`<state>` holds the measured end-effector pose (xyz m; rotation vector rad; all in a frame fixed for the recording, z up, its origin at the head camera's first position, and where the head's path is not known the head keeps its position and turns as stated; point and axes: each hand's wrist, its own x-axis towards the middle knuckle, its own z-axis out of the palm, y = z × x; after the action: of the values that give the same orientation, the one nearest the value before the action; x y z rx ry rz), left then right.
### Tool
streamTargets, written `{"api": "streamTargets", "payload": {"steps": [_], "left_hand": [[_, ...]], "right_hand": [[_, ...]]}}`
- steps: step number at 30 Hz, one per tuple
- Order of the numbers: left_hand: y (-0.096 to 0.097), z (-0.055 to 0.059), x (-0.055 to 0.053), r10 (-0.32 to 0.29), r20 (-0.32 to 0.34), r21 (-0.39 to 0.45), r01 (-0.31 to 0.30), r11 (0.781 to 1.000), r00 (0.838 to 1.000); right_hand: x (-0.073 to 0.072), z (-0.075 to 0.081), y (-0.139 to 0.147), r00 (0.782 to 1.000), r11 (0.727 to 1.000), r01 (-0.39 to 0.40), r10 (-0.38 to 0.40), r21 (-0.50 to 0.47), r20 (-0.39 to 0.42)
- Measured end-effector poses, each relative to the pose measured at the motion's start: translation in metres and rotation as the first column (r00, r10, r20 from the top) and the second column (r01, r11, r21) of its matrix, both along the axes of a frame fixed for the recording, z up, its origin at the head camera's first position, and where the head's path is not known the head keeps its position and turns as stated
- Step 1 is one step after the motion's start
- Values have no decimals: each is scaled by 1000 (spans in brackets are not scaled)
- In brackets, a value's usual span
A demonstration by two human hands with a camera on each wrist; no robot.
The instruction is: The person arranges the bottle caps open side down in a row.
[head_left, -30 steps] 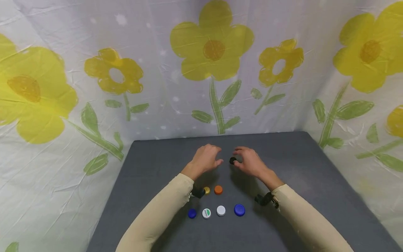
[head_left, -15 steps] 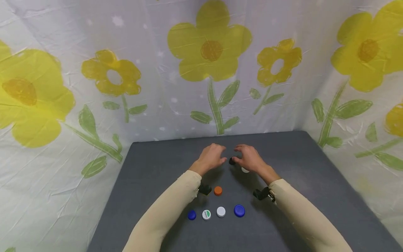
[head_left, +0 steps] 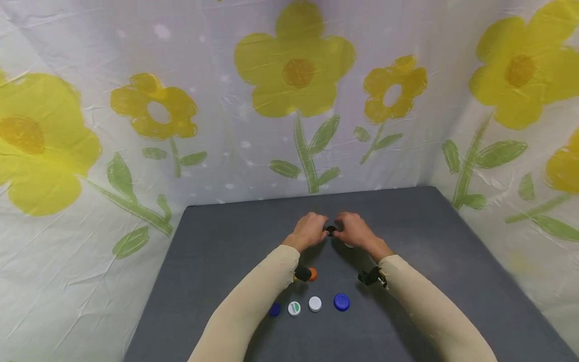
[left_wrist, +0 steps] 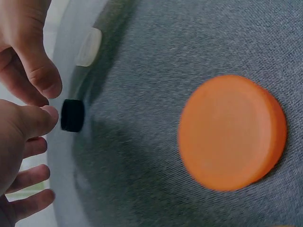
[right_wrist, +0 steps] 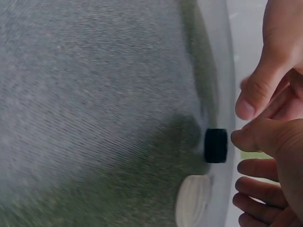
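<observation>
A small black bottle cap point(head_left: 331, 229) lies on the dark table, between and just under my two hands. My left hand point(head_left: 311, 230) hovers at its left side with thumb and fingers loosely bent. From the other side my right hand point(head_left: 355, 230) faces it the same way. In the left wrist view the thumb tips come close together beside the black cap point(left_wrist: 72, 115), and no finger wraps it. Whether a thumb touches it I cannot tell. A white cap point(right_wrist: 193, 201) lies near the right hand, mostly covered by it in the head view.
Nearer to me are an orange cap point(head_left: 313, 274) and a yellow cap mostly hidden by the left wrist camera. A front row holds a blue cap point(head_left: 274, 309), a white-and-green cap point(head_left: 294, 308), a white cap point(head_left: 315, 304) and a larger blue cap point(head_left: 341, 302). A flowered curtain point(head_left: 244, 151) hangs behind.
My left hand has moved right toward the black cap, so the gap between the hands has narrowed. The left forearm now covers most of the yellow cap. The head view has shifted slightly.
</observation>
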<state>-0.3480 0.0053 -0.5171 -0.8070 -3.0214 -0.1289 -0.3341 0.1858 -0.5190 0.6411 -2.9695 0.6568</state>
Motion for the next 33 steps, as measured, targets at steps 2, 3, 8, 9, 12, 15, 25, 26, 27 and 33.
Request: {"api": "streamTargets", "payload": {"steps": [2,3,8,9,12,15,25,26,27,33], "left_hand": [[1,-4,-1,5,-9,-18,-5,1000,1000],[1,-6,-1,6,-13,-23,-7,1000,1000],[1,-14,-1,30,-11,-34,-30,999,1000],[1,-16,-2,34,-10,-33,-34,999,999],[0,-20,-1,40,-1,-26,-40,999,999],[0,-22,-1,38,1,-9,-38,999,999],[0,-20,-1,50,-44,132,-44,990,998],[0,-19,0,53,-48,140,-46,989,997],[0,-17,0,54,-49,147,-46,988,997],[0,-12,2,50,-47,153,-43,987,998]], "right_hand": [[0,-4,-2,1000,1000,-4,4,10,-5],[-1,-6,-3,1000,1000,-4,4,15,-9],[-2,-13,-7,1000,1000,18,-17,15,-25],[-2,-14,-7,999,1000,22,-22,17,-25],[-2,-16,-8,999,999,38,-38,19,-11],[-2,-20,-8,999,998,52,-52,18,-3],[-1,-18,-7,997,1000,18,-18,-8,-68],[0,-17,-6,997,1000,12,-13,-11,-80],[0,-16,-6,996,1000,8,-10,-16,-89],[5,-10,-5,994,999,7,-11,-35,-106]]}}
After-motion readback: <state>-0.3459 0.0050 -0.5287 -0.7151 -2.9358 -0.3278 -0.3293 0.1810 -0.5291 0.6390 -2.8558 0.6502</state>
